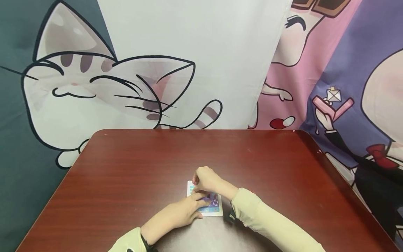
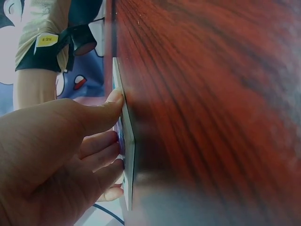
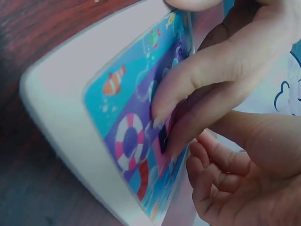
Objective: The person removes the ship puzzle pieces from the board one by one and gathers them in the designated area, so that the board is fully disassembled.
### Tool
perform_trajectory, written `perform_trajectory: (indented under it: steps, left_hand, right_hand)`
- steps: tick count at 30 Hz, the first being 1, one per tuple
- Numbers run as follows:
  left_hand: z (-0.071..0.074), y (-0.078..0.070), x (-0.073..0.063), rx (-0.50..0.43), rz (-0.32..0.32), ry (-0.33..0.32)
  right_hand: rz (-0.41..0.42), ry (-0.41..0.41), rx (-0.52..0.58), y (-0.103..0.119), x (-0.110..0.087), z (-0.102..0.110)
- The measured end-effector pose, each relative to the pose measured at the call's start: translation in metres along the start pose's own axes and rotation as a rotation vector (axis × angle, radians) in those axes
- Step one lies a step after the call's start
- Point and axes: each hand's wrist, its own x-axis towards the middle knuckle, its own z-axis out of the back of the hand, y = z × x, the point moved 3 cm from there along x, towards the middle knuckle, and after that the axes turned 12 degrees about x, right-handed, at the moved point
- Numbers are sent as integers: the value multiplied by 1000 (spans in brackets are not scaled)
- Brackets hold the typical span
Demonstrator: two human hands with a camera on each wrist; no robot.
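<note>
A flat, white-bordered picture board point(image 3: 61, 117) with a colourful sea scene lies on the table, showing a clownfish and a pink-and-white swim ring; curved outlines run across the picture. My left hand point(image 1: 184, 211) rests on it, with fairly straight fingers pressing the picture and the thumb point(image 2: 114, 96) at the near edge. Over the board's far left part is my right hand point(image 1: 206, 179), its fingers point(image 3: 201, 181) curled down by the picture's edge. I cannot tell whether those fingers pinch anything. Both hands cover much of the picture.
The dark red-brown wooden table point(image 1: 132, 164) stretches out around the board. A cloth backdrop point(image 1: 233, 63) with a cartoon cat and other figures hangs behind it. Dark straps circle the wrists, near the pale sleeves point(image 1: 270, 220).
</note>
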Motion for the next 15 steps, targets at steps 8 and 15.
perform_trajectory:
  steps: [8, 15]
  left_hand:
    - [0, 2, -2, 17, 19, -21]
    - [-2, 1, 0, 29, -12, -25]
  right_hand:
    - [-45, 43, -20, 5, 5, -2]
    - [-76, 103, 7, -1, 5, -2]
